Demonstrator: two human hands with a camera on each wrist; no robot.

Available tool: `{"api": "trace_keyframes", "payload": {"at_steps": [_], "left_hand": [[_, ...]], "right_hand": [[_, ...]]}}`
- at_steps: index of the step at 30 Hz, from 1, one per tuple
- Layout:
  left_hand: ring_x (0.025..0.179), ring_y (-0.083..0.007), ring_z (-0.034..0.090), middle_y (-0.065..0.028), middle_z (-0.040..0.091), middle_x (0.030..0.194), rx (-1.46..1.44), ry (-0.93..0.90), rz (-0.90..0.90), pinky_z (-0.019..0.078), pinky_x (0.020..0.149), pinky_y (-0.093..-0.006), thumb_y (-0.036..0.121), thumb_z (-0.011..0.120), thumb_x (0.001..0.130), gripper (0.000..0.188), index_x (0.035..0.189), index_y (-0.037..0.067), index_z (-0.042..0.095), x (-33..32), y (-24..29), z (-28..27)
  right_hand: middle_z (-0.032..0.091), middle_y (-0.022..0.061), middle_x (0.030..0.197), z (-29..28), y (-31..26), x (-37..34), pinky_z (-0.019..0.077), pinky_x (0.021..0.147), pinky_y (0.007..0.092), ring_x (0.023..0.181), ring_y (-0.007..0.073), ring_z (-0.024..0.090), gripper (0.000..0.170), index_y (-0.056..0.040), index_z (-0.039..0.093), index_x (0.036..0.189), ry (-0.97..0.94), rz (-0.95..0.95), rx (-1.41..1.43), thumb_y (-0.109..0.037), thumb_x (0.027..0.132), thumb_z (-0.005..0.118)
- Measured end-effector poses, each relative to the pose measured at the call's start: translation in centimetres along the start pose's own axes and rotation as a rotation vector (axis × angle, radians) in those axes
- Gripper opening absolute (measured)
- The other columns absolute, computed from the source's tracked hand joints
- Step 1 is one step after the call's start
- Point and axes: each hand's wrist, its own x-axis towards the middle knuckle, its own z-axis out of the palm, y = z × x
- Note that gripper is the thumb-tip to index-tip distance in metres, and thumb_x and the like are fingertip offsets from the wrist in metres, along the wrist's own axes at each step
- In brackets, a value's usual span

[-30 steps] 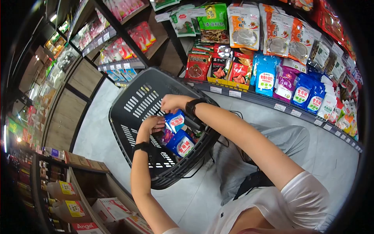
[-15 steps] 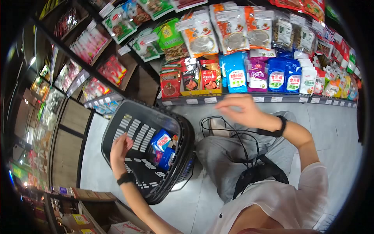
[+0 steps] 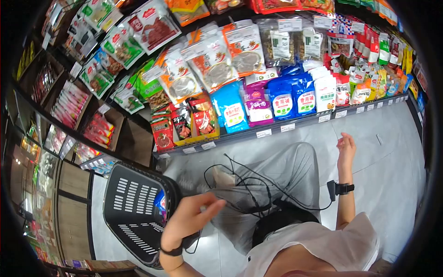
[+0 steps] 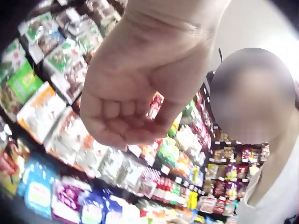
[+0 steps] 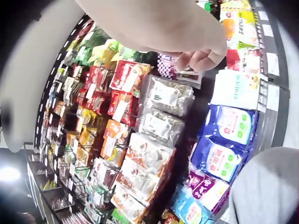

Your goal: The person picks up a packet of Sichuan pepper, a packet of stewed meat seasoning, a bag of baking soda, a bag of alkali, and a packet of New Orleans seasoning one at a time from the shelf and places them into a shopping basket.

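My left hand (image 3: 191, 219), fingers loosely curled around nothing, hovers beside the rim of a black shopping basket (image 3: 110, 217). In the left wrist view that same hand (image 4: 124, 100) shows its palm and bent fingers, with a small gap by the thumb. A blue packet (image 3: 160, 201) lies inside the basket, partly hidden by its side. To the right, over the floor, my right hand (image 3: 346, 150) is raised with relaxed fingers and holds nothing. The right wrist view shows this hand (image 5: 182, 32) in front of the shelf goods.
The bottom shelf carries light blue pouches (image 3: 230, 111), purple pouches (image 3: 259, 108), blue pouches (image 3: 283, 100) and white packets (image 3: 324, 90). Orange-and-white bags (image 3: 212, 60) hang above. Black cables (image 3: 249, 184) lie across the person's grey trousers (image 3: 295, 166). Another shelf unit stands at the left.
Both hands have come out of the basket; the right hand has swung far right, the left to the basket's near side. The view has turned right, so the basket sits lower left.
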Motion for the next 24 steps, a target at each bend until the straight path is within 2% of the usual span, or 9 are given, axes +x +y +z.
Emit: {"api": "trace_keyframes", "payload": {"at_steps": [4,8,11,15,18,19,20,22,24], "left_hand": [[0.055,-0.0069,0.044,-0.0024,0.053,0.059,0.013,-0.223,0.200,0.0373,0.051,-0.0237,0.025,0.054,0.086,0.028,0.074,0.000,0.056,8.7,1.2,3.4],[0.057,-0.0088,0.050,-0.0029,0.055,0.060,0.018,-0.184,0.297,0.0394,0.052,-0.0259,0.030,0.053,0.085,0.031,0.073,0.001,0.058,19.9,-1.8,5.0],[0.058,-0.0089,0.052,-0.0010,0.056,0.061,0.010,-0.065,0.200,0.0403,0.053,-0.0230,0.029,0.054,0.083,0.033,0.070,0.000,0.059,27.9,-4.9,5.1],[0.052,-0.0124,0.054,-0.0054,0.056,0.054,0.082,0.376,0.262,0.0422,0.051,-0.0263,0.029,0.052,0.080,0.033,0.063,0.001,0.059,37.3,-11.3,5.6],[0.050,-0.0123,0.053,-0.0049,0.055,0.054,-0.300,0.394,0.068,0.0418,0.050,-0.0274,0.026,0.052,0.077,0.029,0.064,0.002,0.060,42.1,-14.3,6.6],[0.048,-0.0114,0.052,-0.0037,0.054,0.052,-0.317,0.356,0.104,0.0411,0.048,-0.0273,0.023,0.051,0.076,0.027,0.061,0.002,0.059,44.6,-16.7,6.9],[0.062,-0.0140,0.057,-0.0066,0.061,0.074,-0.319,0.292,-0.006,0.0462,0.050,-0.0255,0.014,0.057,0.074,0.023,0.092,0.000,0.058,45.2,-16.4,7.1],[0.064,-0.0155,0.058,-0.0077,0.061,0.077,-0.260,0.483,0.042,0.0469,0.050,-0.0264,0.011,0.059,0.071,0.032,0.100,-0.001,0.054,48.8,-19.3,9.3],[0.070,-0.0184,0.058,-0.0111,0.059,0.091,-0.196,0.477,0.072,0.0484,0.055,-0.0296,0.008,0.062,0.067,0.049,0.112,0.000,0.046,50.2,-19.7,10.2]], "right_hand": [[0.051,0.0026,0.066,1.2,2.3,0.4,0.0369,0.052,0.0205,0.058,0.0087,0.047,0.013,-0.0007,0.057,0.089,0.051,0.139,0.072,-0.011,0.082,0.052],[0.053,0.0016,0.068,7.0,5.2,2.0,0.0424,0.056,0.0221,0.059,0.0088,0.050,0.015,-0.0033,0.056,0.092,-0.019,0.195,0.122,-0.015,0.083,0.053],[0.057,0.0037,0.071,10.7,7.9,4.4,0.0433,0.056,0.0229,0.062,0.0098,0.053,0.015,-0.0037,0.057,0.091,-0.065,0.247,0.031,-0.016,0.084,0.051],[0.062,0.0056,0.072,20.0,12.5,6.4,0.0440,0.058,0.0238,0.069,0.0113,0.058,0.013,-0.0024,0.060,0.085,-0.281,0.110,-0.144,-0.013,0.082,0.052],[0.064,0.0133,0.082,22.9,15.9,7.5,0.0472,0.065,0.0315,0.075,0.0242,0.061,0.017,-0.0017,0.060,0.091,-0.307,-0.208,-0.682,-0.013,0.080,0.053],[0.063,0.0149,0.084,23.5,16.6,7.8,0.0471,0.067,0.0329,0.077,0.0268,0.061,0.018,-0.0012,0.059,0.093,-0.300,-0.245,-0.672,-0.011,0.079,0.053],[0.063,0.0165,0.085,23.9,17.3,8.2,0.0470,0.070,0.0343,0.079,0.0294,0.061,0.019,-0.0006,0.059,0.094,-0.295,-0.283,-0.665,-0.010,0.078,0.053],[0.063,0.0160,0.083,24.4,17.2,8.8,0.0470,0.070,0.0341,0.078,0.0288,0.061,0.021,0.0000,0.058,0.095,-0.305,-0.313,-0.696,-0.007,0.076,0.054],[0.063,0.0160,0.082,24.6,18.1,9.4,0.0469,0.070,0.0343,0.078,0.0289,0.061,0.022,0.0001,0.058,0.095,-0.334,-0.313,-0.739,-0.007,0.075,0.054]]}}
